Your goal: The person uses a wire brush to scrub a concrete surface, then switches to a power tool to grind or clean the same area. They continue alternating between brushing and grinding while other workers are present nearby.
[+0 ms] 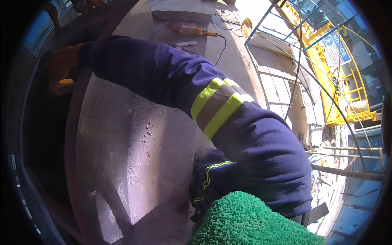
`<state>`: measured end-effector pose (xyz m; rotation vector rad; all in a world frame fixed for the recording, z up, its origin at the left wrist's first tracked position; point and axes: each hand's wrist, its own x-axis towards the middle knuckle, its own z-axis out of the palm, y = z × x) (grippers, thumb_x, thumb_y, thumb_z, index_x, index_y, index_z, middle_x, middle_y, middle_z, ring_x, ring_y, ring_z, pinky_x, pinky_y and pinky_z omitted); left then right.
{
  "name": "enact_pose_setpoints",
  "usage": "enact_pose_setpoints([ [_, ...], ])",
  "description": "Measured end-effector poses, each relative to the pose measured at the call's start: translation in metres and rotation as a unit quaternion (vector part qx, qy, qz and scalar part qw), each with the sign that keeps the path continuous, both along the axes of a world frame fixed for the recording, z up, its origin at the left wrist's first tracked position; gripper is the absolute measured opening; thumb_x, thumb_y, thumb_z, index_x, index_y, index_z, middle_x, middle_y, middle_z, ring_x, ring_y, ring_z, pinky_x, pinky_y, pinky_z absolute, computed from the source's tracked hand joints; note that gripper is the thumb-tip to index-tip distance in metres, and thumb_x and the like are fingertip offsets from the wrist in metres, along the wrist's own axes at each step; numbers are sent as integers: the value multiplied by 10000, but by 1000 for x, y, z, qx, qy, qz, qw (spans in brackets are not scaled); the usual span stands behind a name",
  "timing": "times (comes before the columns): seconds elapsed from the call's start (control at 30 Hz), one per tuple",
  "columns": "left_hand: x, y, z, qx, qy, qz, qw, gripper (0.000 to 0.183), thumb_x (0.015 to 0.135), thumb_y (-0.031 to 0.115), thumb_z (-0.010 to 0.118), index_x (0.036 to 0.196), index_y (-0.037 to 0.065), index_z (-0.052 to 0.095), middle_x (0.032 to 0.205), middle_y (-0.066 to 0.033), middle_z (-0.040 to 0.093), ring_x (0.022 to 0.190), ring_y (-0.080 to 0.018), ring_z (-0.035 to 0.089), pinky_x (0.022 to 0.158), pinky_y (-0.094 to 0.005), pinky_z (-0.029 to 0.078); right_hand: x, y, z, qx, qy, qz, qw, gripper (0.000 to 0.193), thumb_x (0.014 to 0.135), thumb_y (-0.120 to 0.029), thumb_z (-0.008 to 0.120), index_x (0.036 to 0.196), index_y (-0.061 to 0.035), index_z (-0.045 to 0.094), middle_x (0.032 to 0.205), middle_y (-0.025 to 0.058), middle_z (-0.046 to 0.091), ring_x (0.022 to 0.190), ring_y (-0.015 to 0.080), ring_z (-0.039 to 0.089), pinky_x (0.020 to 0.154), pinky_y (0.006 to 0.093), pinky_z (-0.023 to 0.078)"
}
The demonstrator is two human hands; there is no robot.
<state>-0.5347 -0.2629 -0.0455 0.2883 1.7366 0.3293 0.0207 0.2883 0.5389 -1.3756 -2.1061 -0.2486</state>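
Observation:
My right arm, in a navy sleeve (163, 73) with yellow and grey bands, stretches across to the far left. Deep shadow falls on my right hand (61, 64), beyond the edge of a large curved metal plate (104, 130). The fingers are closed round a yellow-orange object (63, 85), whose kind the shade hides. My left hand is out of sight. At the lower edge a shaggy green cloth (249, 220) covers part of the view.
On the surface ahead lies an orange power tool (192, 30) with a black cord. Another person's arm (53, 18) shows at the top left. To the right stand blue scaffold tubes (261, 22), a yellow metal frame (326, 98) with a notice sign (337, 49), and hanging cables (339, 106).

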Motion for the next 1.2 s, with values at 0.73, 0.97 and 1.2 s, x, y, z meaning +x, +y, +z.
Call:
enact_pose_setpoints([
  [0.73, 79, -219, 56, -1, 79, 293, 953, 531, 992, 418, 670, 1379, 64, 587, 1174, -138, 707, 1007, -318, 722, 813, -457, 575, -163, 62, 17, -466, -199, 213, 835, 279, 812, -310, 865, 933, -70, 789, 815, 54, 737, 728, 185, 688, 674, 361, 566],
  [0.97, 117, -237, 37, 59, 58, 393, 916, 473, 989, 393, 667, 1335, 72, 622, 1103, -114, 716, 935, -284, 727, 729, -423, 572, -283, 67, 6, -495, 155, 375, 768, 330, 830, -334, 856, 877, -23, 756, 819, 80, 741, 696, 154, 693, 641, 307, 543],
  [1.2, 168, -255, 27, 0, 63, 427, 902, 466, 989, 404, 646, 1317, 73, 628, 1086, -107, 705, 868, -258, 723, 649, -391, 560, -301, 114, 5, -140, 174, 322, 920, 342, 882, -346, 813, 786, -30, 722, 716, 71, 716, 629, 163, 678, 544, 299, 505],
])
